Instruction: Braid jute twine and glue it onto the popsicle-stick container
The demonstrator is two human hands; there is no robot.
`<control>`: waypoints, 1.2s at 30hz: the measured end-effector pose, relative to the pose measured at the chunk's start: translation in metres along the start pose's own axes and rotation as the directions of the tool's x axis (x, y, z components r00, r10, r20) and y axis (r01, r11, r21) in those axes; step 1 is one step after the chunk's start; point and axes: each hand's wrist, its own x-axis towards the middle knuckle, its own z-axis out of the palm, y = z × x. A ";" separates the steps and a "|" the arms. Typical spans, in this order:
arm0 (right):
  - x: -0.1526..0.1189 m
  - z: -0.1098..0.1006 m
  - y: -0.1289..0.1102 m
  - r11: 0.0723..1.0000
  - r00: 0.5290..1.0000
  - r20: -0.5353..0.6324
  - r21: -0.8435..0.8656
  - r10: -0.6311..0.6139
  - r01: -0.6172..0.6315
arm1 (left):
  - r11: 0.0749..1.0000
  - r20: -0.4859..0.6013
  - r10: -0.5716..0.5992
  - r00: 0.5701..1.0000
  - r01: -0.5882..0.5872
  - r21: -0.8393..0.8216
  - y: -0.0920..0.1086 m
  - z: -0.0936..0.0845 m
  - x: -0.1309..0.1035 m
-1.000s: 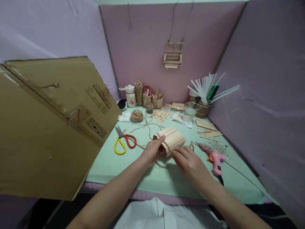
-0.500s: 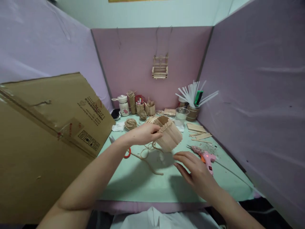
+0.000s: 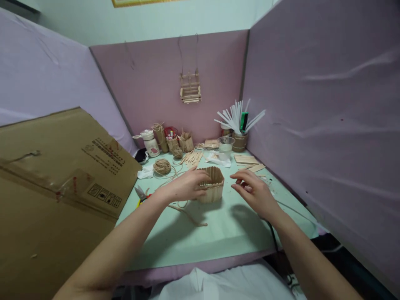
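Note:
A small box of wooden craft sticks (image 3: 213, 194) stands upright on the table, its open top facing up and a braided cord running round it below the rim. My left hand (image 3: 187, 184) grips its left side, fingers over the rim and thumb along the outside. To the right of the box, my right hand (image 3: 254, 193) hovers with thumb and fingers curved but apart, touching nothing that I can see. The glue gun is mostly hidden behind this hand. A braided cord (image 3: 190, 217) trails over the table in front of the box.
Scissors (image 3: 141, 194) and a ball of twine (image 3: 162, 166) lie to the left. A large cardboard box (image 3: 62, 216) leans in at the left edge. Loose craft sticks (image 3: 246, 160), a plastic cup (image 3: 225, 144) and a pot of white glue sticks (image 3: 239, 142) stand at back right.
The craft-stick box went from tilted in the air to upright on the table, still in my left hand. My right hand has moved up, over the glue gun's area. The view has shifted right.

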 end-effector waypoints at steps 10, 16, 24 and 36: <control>0.003 0.029 0.033 0.964 0.966 0.236 0.216 0.102 -0.155 | 0.643 -0.474 -0.627 0.619 0.067 -0.763 -0.048 0.041 -0.051; 0.007 0.037 0.030 0.956 0.964 0.236 0.229 0.125 -0.180 | 0.548 -0.396 -0.756 0.522 0.173 -0.819 -0.050 0.066 -0.049; 0.016 0.057 0.029 0.837 0.944 0.304 0.480 0.124 -0.264 | 0.691 -0.132 -0.436 0.890 0.237 -0.683 -0.014 0.086 -0.038; 0.018 0.015 0.010 0.945 0.965 -0.032 0.211 0.261 -0.248 | 0.794 -0.231 -0.367 0.901 0.174 -0.583 -0.017 0.052 -0.029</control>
